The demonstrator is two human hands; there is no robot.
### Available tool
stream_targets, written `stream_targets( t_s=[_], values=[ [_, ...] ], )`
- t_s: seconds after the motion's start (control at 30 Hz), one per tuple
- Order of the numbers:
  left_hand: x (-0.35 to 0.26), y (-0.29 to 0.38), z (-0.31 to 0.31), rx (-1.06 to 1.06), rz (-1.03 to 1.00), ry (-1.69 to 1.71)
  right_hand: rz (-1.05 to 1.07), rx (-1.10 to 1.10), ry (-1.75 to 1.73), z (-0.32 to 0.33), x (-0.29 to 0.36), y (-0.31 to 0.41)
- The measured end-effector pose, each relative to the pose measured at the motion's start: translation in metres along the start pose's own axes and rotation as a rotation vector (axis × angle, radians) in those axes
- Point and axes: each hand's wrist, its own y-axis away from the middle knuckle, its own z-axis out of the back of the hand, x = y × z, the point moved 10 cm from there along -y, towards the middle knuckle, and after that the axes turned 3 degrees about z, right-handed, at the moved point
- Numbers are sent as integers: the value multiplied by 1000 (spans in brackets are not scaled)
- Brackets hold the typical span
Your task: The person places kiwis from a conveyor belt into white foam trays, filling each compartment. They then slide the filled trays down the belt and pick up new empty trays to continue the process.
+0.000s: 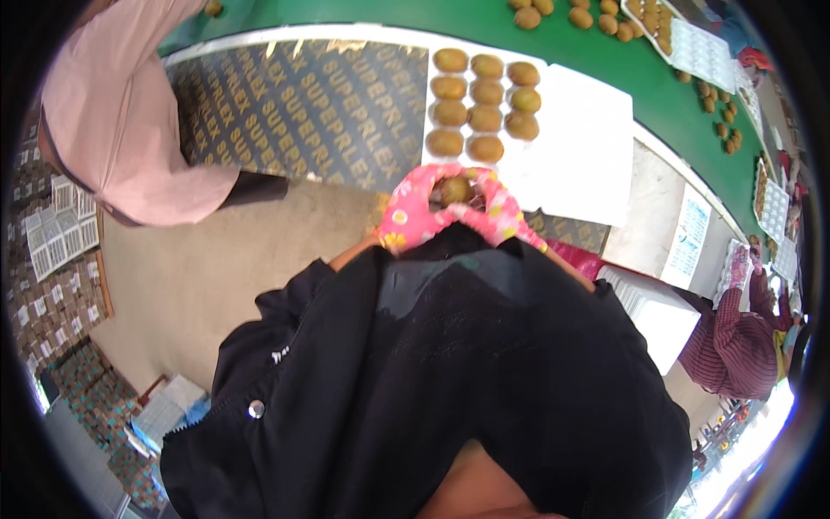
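Both my hands wear pink floral gloves and meet in front of my chest, their fingers curled into a ring. My left hand point(415, 206) and my right hand point(496, 206) close around one brown kiwifruit point(456, 191), which shows in the gap between them. Just beyond my fingertips lies a white tray point(524, 152) with several kiwifruit point(486, 92) in three columns. Its near left part is hidden behind my gloves. A flat white panel point(587, 143) adjoins the tray on the right.
A green conveyor belt point(421, 16) curves past the tray, carrying loose kiwifruit point(608, 24) and white moulded trays point(703, 52). A co-worker in pink point(117, 123) stands left by a dark printed board point(305, 110). White sheets point(655, 311) are stacked at my right, near another co-worker point(736, 350).
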Motion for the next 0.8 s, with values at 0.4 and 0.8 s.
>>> stream_targets(
  t_s=[0.4, 0.8],
  values=[
    [18, -26, 17, -66, -270, -607, -64, -710, 801, 337, 22, -168],
    [-26, -99, 52, -364, -209, -496, 91, -634, 955, 331, 19, -241]
  ],
)
